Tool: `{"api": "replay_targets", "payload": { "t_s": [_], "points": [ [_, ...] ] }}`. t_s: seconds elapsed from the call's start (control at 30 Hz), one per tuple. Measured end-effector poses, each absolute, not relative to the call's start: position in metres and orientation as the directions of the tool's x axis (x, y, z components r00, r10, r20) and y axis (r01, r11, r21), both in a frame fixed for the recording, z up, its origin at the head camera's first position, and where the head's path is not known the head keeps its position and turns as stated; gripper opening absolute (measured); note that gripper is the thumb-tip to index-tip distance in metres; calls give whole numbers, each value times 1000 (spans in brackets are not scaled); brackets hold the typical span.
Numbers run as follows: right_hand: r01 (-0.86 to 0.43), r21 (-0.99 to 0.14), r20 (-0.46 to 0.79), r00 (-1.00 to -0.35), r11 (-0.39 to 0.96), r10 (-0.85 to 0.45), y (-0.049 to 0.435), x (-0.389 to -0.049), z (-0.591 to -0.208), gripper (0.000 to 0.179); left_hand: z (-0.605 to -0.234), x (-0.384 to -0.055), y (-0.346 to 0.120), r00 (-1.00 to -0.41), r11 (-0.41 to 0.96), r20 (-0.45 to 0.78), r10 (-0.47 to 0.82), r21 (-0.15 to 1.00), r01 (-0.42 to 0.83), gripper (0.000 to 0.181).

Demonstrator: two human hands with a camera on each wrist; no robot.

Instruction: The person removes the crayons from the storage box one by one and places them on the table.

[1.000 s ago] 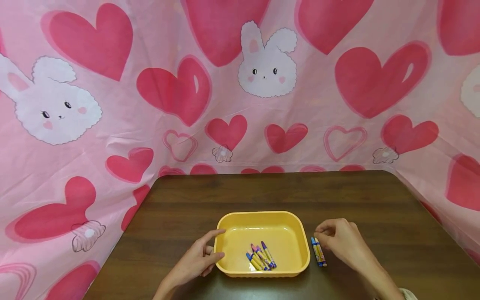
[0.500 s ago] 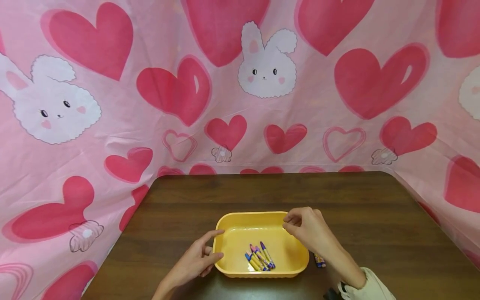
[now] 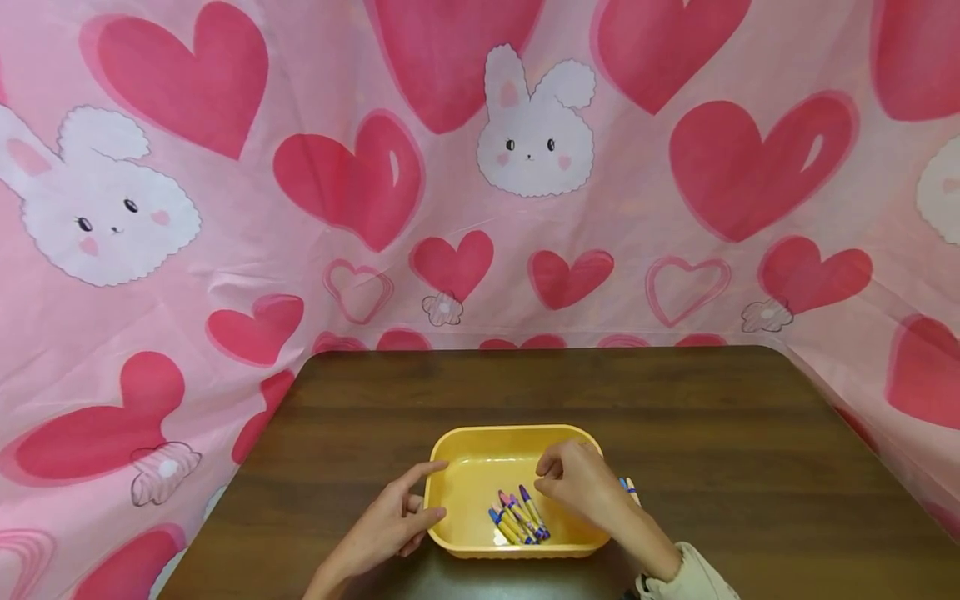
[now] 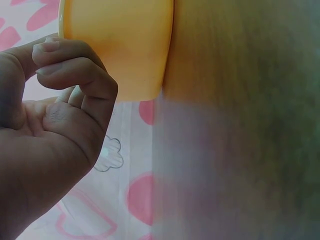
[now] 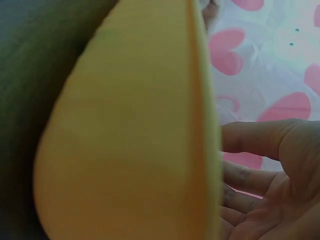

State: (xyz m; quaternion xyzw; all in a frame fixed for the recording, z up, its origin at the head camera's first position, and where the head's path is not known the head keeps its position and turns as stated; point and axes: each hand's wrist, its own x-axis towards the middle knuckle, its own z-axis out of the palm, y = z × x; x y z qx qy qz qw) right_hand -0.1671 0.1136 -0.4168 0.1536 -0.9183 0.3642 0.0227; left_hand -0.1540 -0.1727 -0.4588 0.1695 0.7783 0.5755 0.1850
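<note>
A yellow plastic tray [image 3: 517,429] stands near the front of the table, with several crayons [image 3: 510,527] lying together inside. My left hand [image 3: 393,517] holds its left side; thumb and index finger reach over the rim while other fingers curl outside, as the left wrist view shows. Above the tray's right part is my right hand [image 3: 585,487], fingers bent toward the thumb. Whether it pinches anything is hidden: in the right wrist view the tray wall [image 5: 125,125] covers the fingertips. Beyond the right forearm, tips of two crayons [image 3: 631,490] show on the table.
The dark wooden table [image 3: 480,383] extends behind and to both sides of the tray. A pink cloth [image 3: 630,183] with hearts and rabbits hangs behind it and along the sides.
My right hand has moved left from beside the crayons on the table to over the tray, and its forearm now covers most of those crayons. The left hand stays at the tray.
</note>
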Motion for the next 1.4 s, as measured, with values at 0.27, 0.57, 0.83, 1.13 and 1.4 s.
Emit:
{"api": "replay_targets", "payload": {
  "t_s": [0.27, 0.57, 0.83, 1.13, 1.4],
  "points": [
    [-297, -627, 113, -949, 720, -293, 108, -165, -432, 9, -459, -156, -175, -871, 282, -112, 479, 959, 32, 58],
    [-336, -601, 72, -926, 725, -369, 100, -162, -444, 14, -461, -154, -175, -879, 285, -119, 462, 958, 20, 58],
    [-351, -563, 83, -925, 748, -372, 97, -159, -447, 20, -461, -155, -173, -878, 287, -129, 460, 958, 10, 58],
    [-369, -461, 116, -927, 807, -357, 87, -150, -447, 25, -460, -154, -171, -884, 294, -140, 447, 956, -3, 58],
    [-367, -417, 139, -930, 831, -341, 83, -149, -447, 31, -462, -153, -171, -892, 286, -130, 433, 958, -1, 59]
  ]
}}
